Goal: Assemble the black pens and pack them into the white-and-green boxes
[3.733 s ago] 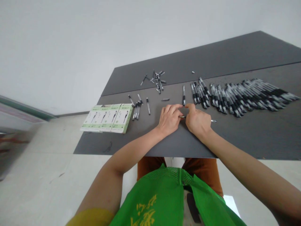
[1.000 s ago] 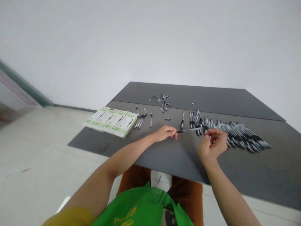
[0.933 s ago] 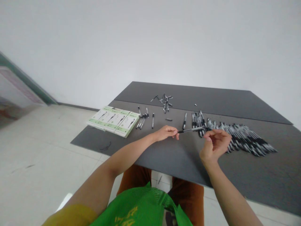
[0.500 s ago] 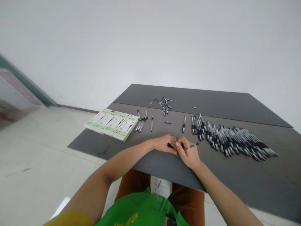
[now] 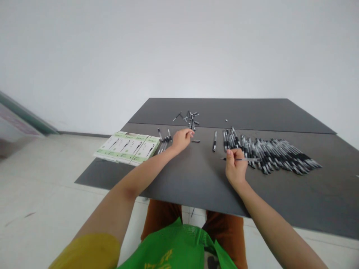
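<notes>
My right hand (image 5: 235, 164) is closed around a slim pen (image 5: 251, 160), held crosswise above the table. The pen's dark tip sticks out on the left and its clear barrel on the right. My left hand (image 5: 181, 140) hangs over the middle of the table with curled fingers; whatever they may hold is hidden. Just beside its fingertips lies a short dark piece (image 5: 196, 141). Behind it is a loose heap of pen parts (image 5: 193, 118). Several pens (image 5: 165, 145) lie left of that hand, partly covered by it. A single pen (image 5: 214, 141) lies between my hands.
A large spread of black-and-clear pens (image 5: 280, 155) covers the right of the table (image 5: 190, 186). Flat white-and-green pen boxes (image 5: 127, 147) lie side by side at the left edge. A small light piece (image 5: 226, 120) rests farther back, before the white wall (image 5: 179, 48).
My hands were together near the front edge and have come apart. The left moved forward and left; the right moved slightly right, with the pen now showing in it. The view shifted a little.
</notes>
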Demonstrator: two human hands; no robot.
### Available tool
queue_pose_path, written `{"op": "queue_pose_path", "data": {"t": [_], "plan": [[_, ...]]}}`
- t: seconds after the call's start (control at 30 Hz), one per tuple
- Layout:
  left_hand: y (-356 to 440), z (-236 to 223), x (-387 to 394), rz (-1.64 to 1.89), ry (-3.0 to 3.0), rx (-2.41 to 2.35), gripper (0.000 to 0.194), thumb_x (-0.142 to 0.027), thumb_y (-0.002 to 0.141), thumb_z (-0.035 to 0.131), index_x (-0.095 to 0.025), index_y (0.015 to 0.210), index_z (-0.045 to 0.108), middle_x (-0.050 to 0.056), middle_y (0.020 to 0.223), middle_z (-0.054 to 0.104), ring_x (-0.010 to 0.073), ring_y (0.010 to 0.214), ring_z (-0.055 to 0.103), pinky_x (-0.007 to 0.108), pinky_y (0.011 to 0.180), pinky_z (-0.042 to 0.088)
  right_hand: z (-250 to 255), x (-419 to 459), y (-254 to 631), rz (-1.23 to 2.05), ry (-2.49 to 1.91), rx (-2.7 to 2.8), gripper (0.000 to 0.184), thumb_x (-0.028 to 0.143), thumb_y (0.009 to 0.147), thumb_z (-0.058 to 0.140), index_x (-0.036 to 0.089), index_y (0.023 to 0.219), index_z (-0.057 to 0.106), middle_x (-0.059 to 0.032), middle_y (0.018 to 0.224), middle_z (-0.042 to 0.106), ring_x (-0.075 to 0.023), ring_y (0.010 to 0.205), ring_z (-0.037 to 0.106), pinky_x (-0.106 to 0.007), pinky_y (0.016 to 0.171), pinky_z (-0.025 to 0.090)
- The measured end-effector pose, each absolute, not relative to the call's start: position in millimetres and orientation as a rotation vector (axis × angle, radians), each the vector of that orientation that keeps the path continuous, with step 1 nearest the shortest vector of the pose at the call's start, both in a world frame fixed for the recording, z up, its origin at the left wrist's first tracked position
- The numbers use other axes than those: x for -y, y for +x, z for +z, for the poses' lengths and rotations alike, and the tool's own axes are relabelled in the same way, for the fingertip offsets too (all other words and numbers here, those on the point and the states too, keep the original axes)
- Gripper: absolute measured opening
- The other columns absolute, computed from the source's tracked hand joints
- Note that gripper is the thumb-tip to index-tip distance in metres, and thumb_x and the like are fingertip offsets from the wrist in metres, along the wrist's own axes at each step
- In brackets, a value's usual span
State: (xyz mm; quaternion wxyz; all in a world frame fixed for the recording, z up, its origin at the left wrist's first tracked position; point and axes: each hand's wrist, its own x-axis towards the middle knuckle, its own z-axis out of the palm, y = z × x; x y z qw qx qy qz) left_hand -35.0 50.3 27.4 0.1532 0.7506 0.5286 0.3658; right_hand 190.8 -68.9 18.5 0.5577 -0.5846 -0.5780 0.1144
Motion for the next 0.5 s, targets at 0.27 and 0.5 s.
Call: {"op": "queue_pose_path", "data": {"t": [0.27, 0.5], "plan": [[-40, 18, -118, 0.869, 2.148, -1.838, 0.036, -0.007, 0.084, 0.047, -0.018, 0.113, 0.064, 0.007, 0.116, 0.068, 0.0178, 0.108, 0.063, 0.03, 0.097, 0.047, 11, 51, 197, 0.271, -1.285, 1.232, 0.024, 0.045, 0.092, 0.052, 0.022, 0.091, 0.042, 0.0038, 0.071, 0.046, -0.012, 0.058, 0.046, -0.026, 0.056, 0.036], [-38, 6, -117, 0.715, 2.27, -1.896, 0.03, -0.014, 0.089, 0.042, -0.021, 0.104, 0.066, 0.007, 0.113, 0.067, 0.0207, 0.11, 0.061, 0.033, 0.096, 0.047, 19, 49, 199, 0.326, -1.276, 1.183, 0.021, 0.04, 0.091, 0.052, 0.024, 0.092, 0.038, 0.0058, 0.065, 0.044, -0.0122, 0.052, 0.045, -0.026, 0.05, 0.033]]}}
